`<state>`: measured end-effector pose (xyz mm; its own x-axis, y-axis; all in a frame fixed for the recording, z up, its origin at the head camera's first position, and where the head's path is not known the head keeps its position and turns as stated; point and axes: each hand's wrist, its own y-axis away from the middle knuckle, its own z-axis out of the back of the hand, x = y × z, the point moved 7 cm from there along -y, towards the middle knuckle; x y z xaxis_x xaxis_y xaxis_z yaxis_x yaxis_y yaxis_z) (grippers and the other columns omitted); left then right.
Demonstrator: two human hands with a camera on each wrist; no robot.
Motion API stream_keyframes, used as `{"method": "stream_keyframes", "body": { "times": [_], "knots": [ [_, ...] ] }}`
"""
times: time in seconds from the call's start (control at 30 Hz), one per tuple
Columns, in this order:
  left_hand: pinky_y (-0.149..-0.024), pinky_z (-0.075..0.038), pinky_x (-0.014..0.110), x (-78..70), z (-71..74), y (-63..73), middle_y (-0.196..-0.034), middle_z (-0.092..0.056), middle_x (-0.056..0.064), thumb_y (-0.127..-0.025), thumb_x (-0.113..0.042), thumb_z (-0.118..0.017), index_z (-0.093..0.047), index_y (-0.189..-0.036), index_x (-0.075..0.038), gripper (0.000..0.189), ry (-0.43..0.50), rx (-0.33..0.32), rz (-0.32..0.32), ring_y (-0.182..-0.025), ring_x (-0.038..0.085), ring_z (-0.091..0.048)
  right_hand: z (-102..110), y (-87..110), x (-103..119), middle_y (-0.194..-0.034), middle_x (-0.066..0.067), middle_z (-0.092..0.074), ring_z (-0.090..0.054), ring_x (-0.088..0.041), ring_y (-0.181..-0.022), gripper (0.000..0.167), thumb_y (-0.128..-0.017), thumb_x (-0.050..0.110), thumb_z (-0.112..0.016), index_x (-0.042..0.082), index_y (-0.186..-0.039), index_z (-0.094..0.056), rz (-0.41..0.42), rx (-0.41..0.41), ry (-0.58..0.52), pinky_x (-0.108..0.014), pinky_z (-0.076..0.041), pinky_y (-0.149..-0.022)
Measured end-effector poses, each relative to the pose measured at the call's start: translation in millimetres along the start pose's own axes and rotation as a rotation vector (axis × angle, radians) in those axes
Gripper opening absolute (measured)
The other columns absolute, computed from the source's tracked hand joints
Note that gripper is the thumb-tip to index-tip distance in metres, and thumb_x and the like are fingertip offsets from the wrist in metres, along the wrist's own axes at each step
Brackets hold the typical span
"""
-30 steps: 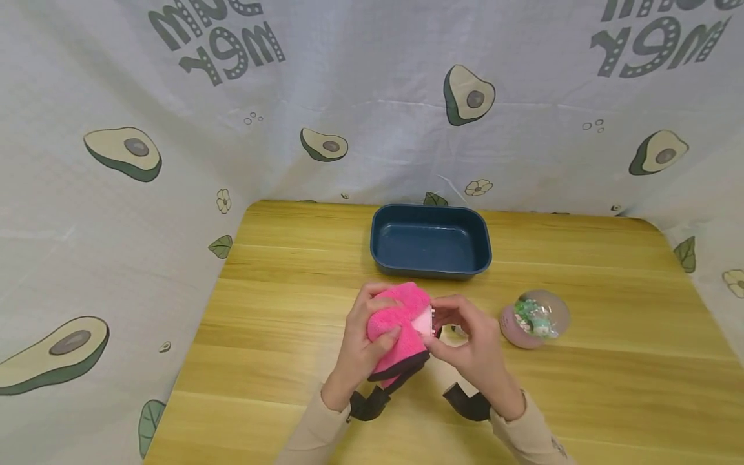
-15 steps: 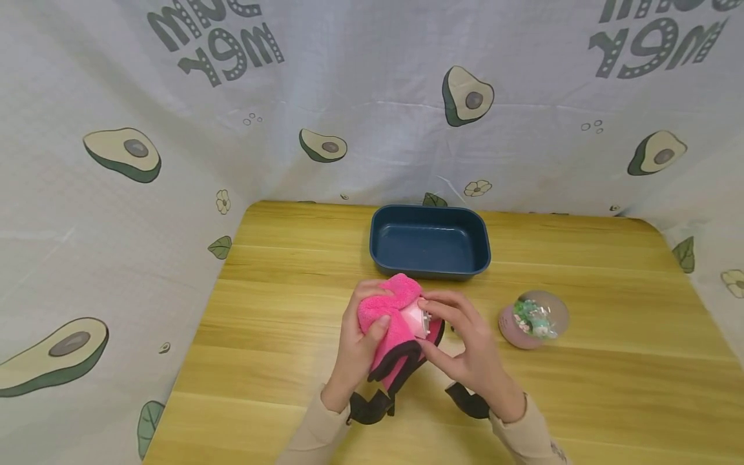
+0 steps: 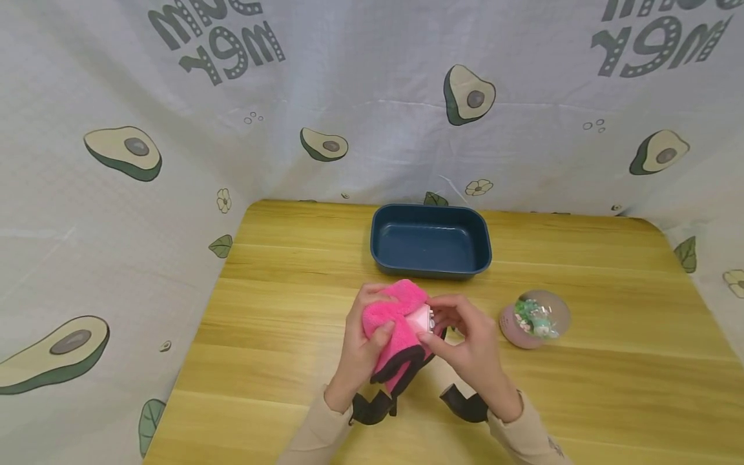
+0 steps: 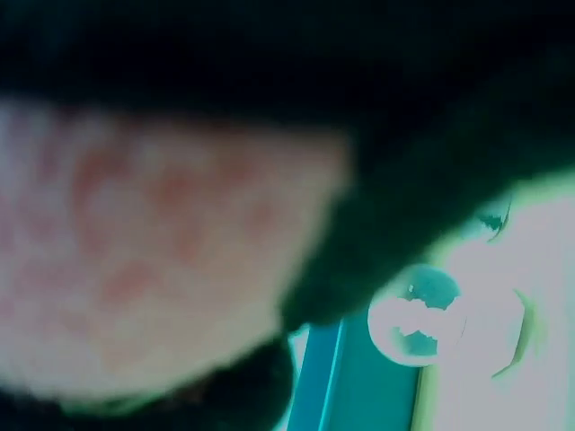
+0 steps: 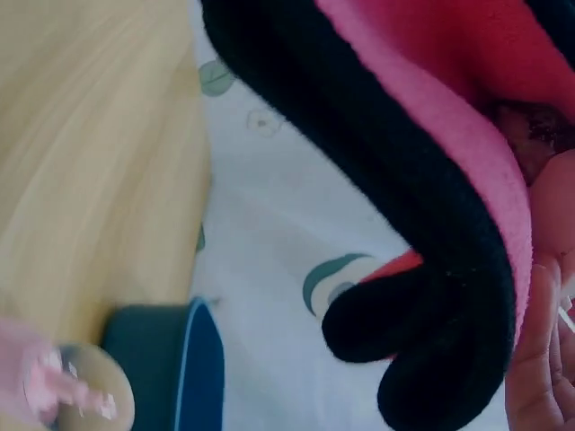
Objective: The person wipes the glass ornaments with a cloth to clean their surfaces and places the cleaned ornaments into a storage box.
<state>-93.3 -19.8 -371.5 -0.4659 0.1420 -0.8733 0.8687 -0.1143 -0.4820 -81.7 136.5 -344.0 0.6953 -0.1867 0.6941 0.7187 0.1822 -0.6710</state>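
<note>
A bright pink plush cloth (image 3: 386,316) with black edging is bunched round a small pale-pink object (image 3: 420,318), whose right end shows small knobs. My left hand (image 3: 360,339) grips the cloth and object from the left, thumb on top. On the right, my right hand (image 3: 471,336) pinches the object's bare end between thumb and fingers. Folds of the cloth (image 5: 431,180) fill much of the right wrist view, with fingers (image 5: 539,359) at its right edge. The left wrist view is mostly blocked by a blurred surface, so the grip is hidden there.
Beyond the hands, a dark blue rectangular bin (image 3: 430,248) stands with nothing in it. A snow globe with a pink base (image 3: 523,329) lies tilted to the right of the right hand. The wooden table (image 3: 610,361) meets a white avocado-print curtain (image 3: 383,77) behind.
The right fingers opened a little off the object's end, then closed back on it. The cloth and object shifted slightly left, then back right, and the cloth's black-edged corner now hangs lower.
</note>
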Motion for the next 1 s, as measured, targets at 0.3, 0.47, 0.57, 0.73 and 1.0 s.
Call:
{"method": "stream_keyframes", "body": {
  "times": [0.3,0.47,0.57,0.73,1.0],
  "knots": [
    [-0.085,-0.051,0.036,1.9,9.5,0.3,-0.121,-0.053,0.009,-0.093,-0.034,-0.056,-0.052,-0.113,-0.004,0.037,0.017,-0.069,0.073,-0.114,0.029,-0.049,-6,-4.6,17,-0.110,-0.023,-0.058,-0.057,-0.026,-0.103,0.040,-0.089,0.033,-0.066,-0.001,-0.111,-0.065,0.286,0.085,0.111,-0.021,-0.044,-0.093],
    [-0.087,-0.049,0.036,-0.4,8.3,-1.7,-0.118,-0.054,0.011,-0.093,-0.034,-0.056,-0.052,-0.109,-0.004,0.035,0.019,-0.043,0.041,-0.113,0.030,-0.050,-1,-4.4,16,-0.105,-0.020,-0.063,-0.060,-0.022,-0.097,0.042,-0.086,0.032,-0.071,-0.003,-0.109,-0.066,0.290,0.058,0.102,-0.019,-0.046,-0.090],
    [-0.082,-0.050,0.035,-1.2,5.4,-1.9,-0.116,-0.054,0.012,-0.092,-0.035,-0.056,-0.051,-0.107,-0.005,0.034,0.012,-0.015,0.020,-0.110,0.029,-0.051,0,-3.9,11,-0.099,-0.016,-0.064,-0.062,-0.019,-0.088,0.043,-0.084,0.029,-0.074,-0.006,-0.107,-0.065,0.190,0.038,0.047,-0.019,-0.050,-0.082],
    [-0.074,-0.053,0.034,-0.7,2.0,-0.9,-0.115,-0.054,0.011,-0.091,-0.036,-0.056,-0.053,-0.107,-0.008,0.032,-0.034,-0.001,0.010,-0.105,0.025,-0.054,1,-0.9,-1,-0.094,-0.010,-0.064,-0.061,-0.013,-0.077,0.037,-0.076,0.005,-0.079,-0.008,-0.107,-0.063,-0.087,0.016,-0.090,-0.020,-0.053,-0.068],
    [-0.085,-0.050,0.035,3.1,8.2,-0.6,-0.118,-0.055,0.010,-0.093,-0.033,-0.056,-0.053,-0.114,-0.004,0.036,0.014,-0.072,0.066,-0.111,0.028,-0.051,-6,-6.0,15,-0.113,-0.020,-0.058,-0.059,-0.023,-0.099,0.046,-0.090,0.035,-0.064,-0.003,-0.115,-0.061,0.180,0.090,0.139,-0.020,-0.046,-0.088]
  ]
}}
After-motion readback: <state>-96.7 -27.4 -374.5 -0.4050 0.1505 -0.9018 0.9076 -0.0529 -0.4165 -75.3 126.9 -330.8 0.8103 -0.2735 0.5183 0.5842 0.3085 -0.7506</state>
